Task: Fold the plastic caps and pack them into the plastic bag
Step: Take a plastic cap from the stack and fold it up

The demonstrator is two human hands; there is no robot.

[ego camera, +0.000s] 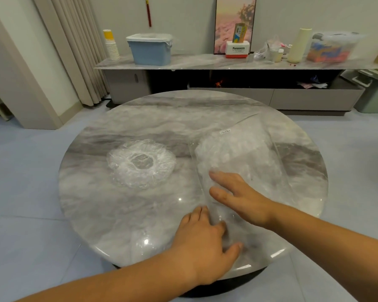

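The plastic bag (249,153) is laid on the right half of the round marbled surface (162,118). Its long axis runs from the near edge away towards the far right, and crumpled caps are seen inside it. Its near left edge is gripped by the left hand (205,238), whose thumb is blurred behind the film. The right hand (238,197) is laid flat at the bag's mouth, its fingers (216,174) straight and released. One plastic cap (141,164) is spread out unfolded, left of the bag and apart from it. Behind, a long cabinet (205,62) carrying a blue bin (150,51) is set against the wall, with a curtain (74,51) to the left.
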